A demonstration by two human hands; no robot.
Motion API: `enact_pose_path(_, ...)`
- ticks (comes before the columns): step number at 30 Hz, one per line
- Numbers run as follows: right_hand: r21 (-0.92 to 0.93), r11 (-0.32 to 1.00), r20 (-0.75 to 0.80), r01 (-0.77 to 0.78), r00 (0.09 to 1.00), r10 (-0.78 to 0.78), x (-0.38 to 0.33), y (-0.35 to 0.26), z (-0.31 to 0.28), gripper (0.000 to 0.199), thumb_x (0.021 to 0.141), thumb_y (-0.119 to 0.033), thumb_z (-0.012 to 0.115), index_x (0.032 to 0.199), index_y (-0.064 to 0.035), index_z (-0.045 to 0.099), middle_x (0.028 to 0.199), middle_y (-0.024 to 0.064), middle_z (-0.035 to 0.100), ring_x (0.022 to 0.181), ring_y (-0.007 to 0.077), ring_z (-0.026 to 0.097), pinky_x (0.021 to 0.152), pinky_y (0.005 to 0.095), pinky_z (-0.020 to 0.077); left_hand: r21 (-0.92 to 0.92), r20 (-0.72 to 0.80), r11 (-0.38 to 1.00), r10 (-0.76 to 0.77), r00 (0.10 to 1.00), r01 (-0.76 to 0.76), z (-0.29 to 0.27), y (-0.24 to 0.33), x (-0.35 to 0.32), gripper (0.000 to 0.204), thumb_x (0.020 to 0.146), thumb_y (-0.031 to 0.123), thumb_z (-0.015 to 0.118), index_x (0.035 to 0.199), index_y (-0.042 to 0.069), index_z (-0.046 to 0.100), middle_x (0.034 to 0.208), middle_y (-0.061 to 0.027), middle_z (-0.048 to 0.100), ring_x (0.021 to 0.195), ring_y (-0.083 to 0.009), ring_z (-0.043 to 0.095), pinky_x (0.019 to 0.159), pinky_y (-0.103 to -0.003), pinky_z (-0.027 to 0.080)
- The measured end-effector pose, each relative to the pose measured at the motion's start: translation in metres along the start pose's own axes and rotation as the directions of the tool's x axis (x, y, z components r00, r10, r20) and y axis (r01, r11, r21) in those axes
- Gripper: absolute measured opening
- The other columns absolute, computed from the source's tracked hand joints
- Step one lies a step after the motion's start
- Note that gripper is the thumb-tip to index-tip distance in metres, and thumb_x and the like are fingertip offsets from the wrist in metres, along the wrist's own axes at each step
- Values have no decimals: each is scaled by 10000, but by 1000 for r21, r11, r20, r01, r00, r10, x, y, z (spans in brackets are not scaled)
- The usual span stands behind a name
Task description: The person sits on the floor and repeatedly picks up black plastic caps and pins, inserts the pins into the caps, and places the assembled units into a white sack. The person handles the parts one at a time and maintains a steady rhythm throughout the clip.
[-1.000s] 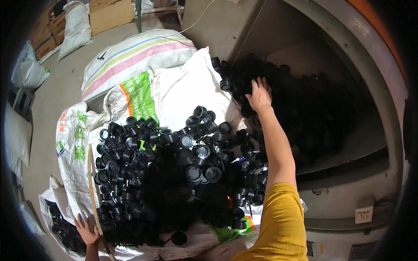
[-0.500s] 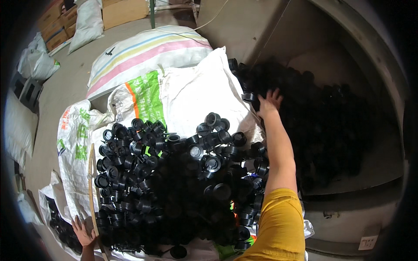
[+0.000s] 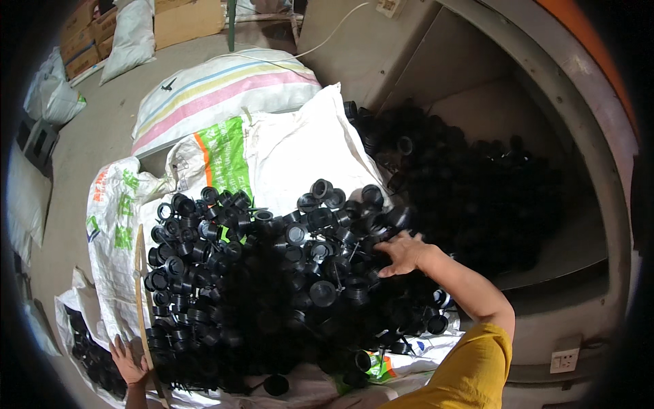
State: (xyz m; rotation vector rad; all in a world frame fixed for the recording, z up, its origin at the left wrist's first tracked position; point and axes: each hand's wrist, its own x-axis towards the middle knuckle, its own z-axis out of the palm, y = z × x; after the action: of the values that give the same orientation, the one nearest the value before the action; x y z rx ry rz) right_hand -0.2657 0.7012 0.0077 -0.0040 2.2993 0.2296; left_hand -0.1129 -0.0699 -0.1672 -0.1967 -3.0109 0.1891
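Note:
A broad heap of black round plastic caps (image 3: 323, 294), some of them ribbed or threaded, lies on white woven sacks (image 3: 293, 153) in front of me. My right hand (image 3: 407, 253) is at the heap's right side, palm down with its fingers apart, touching caps and gripping none that I can see. At the lower left, my left hand (image 3: 129, 361) rests with spread fingers on the white sack's edge. Beside it runs a thin wooden strip (image 3: 141, 286). Deep shadow hides the middle of the heap.
To the right, a large grey housing (image 3: 538, 51) holds more black caps in shadow. Beyond the heap lies a full striped sack (image 3: 225, 95). An open sack of small black parts (image 3: 85, 351) is at lower left. Cardboard boxes (image 3: 187, 26) and a wall socket (image 3: 564, 360) are farther off.
My right hand has moved from the dark pile in the housing back toward me onto the heap, and caps there have shifted. The left hand stays put. The view has turned slightly.

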Motion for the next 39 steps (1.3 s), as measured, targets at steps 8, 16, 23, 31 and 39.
enact_pose_path(8,469,833,-763,-293,341,549,101,132,-42,665,761,-470,699,1325,-188,488,1392,205,399,1214,371,456,952,442,444,-12,71,999,-31,997,32,-5,8,9,630,788,376,534,1303,23,447,1400,-289,342,1284,-524,284,1068,-600,218)
enact_pose_path(16,681,731,-463,36,795,392,115,117,7,844,518,-389,825,1276,-245,484,1378,261,337,1191,421,461,1009,421,406,-9,82,997,-75,994,76,-3,5,2,621,753,322,569,1283,14,474,1422,-286,315,1291,-537,259,1056,-595,237)
enact_pose_path(23,513,858,-350,-35,904,246,66,-27,14,637,692,-435,720,1243,-178,531,1302,244,323,1117,449,505,985,427,435,-134,15,983,-126,992,127,-15,19,2,570,676,272,640,1182,24,553,1424,-281,327,1286,-542,270,1038,-589,261)
enact_pose_path(31,559,812,-349,168,936,47,-13,-120,66,529,777,-343,702,1192,-47,560,1149,155,563,1049,311,583,952,416,434,-63,106,987,-140,984,147,-47,26,17,539,736,373,651,1208,122,582,1400,-211,398,1272,-514,319,1016,-548,315)
enact_pose_path(39,235,877,-742,418,660,-115,-66,-300,82,383,777,-230,699,1105,-58,600,1052,149,643,968,324,614,841,417,493,-331,360,879,-220,907,345,-63,13,9,524,753,445,633,1190,156,626,1464,-152,312,1353,-459,194,1069,-534,265)
